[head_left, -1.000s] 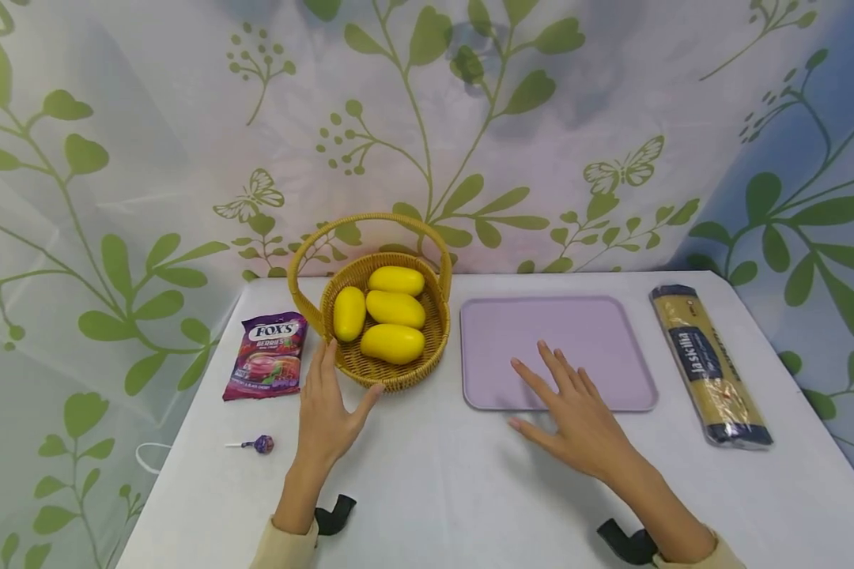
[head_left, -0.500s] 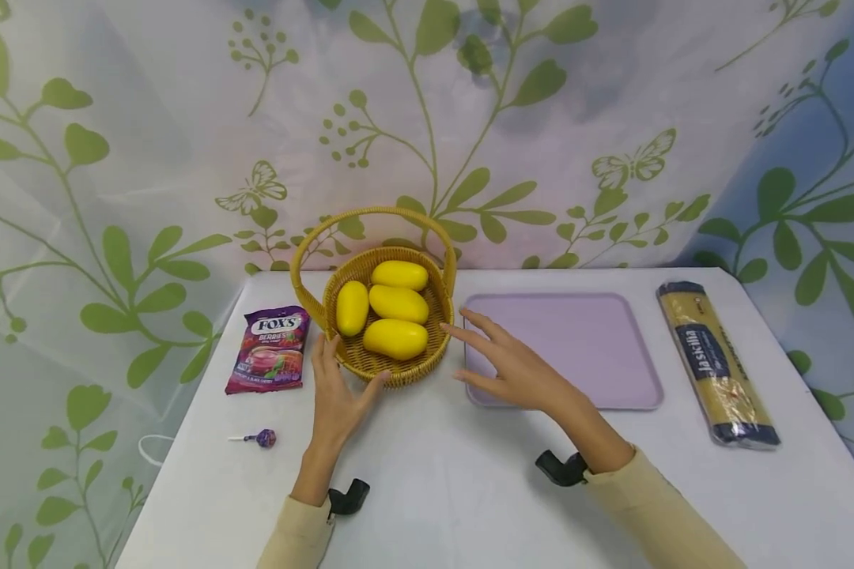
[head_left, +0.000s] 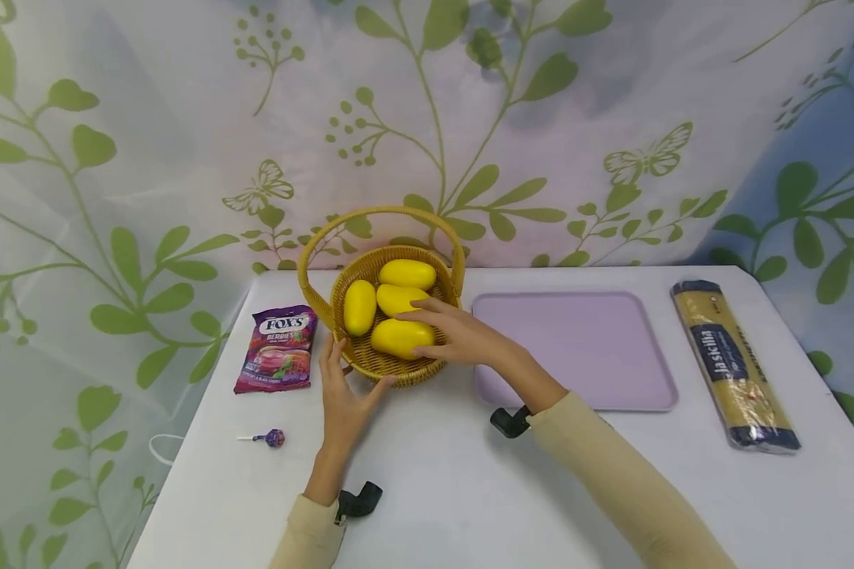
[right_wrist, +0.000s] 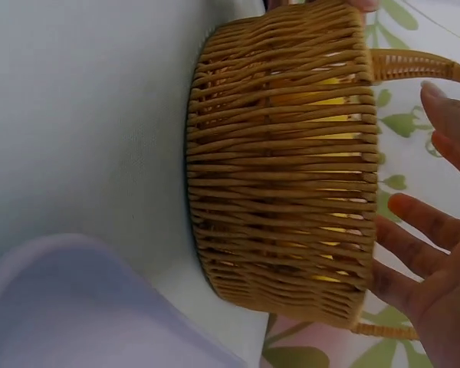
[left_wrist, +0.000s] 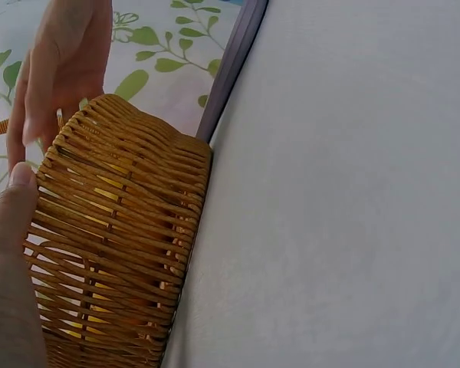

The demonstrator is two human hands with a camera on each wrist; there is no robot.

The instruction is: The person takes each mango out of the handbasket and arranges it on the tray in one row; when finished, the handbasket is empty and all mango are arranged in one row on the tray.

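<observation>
A wicker basket (head_left: 347,276) with a tall hoop handle holds several smooth yellow mangoes (head_left: 359,307). My left hand (head_left: 345,407) grips the basket's near-left rim, fingers bent at the left side and thumb at the front. The left wrist view shows that thumb (left_wrist: 19,188) lying against the woven rim. Over the basket's right rim reaches my right hand (head_left: 462,332), its fingers spread above the nearest mango (head_left: 398,338) and the middle one, which they partly cover. In the right wrist view, these fingers (right_wrist: 414,238) extend past the rim with nothing held.
A lilac tray (head_left: 576,395) lies right of the basket, under the right forearm's side. Farther right is a pasta packet (head_left: 733,363). On the left lie a purple Fox's candy bag (head_left: 279,352) and a lollipop (head_left: 273,438). A patterned curtain (head_left: 527,158) hangs behind the white table.
My right hand has moved left from above the tray to over the mangoes. My left hand has closed in on the basket's rim. The basket and the other items stay in place.
</observation>
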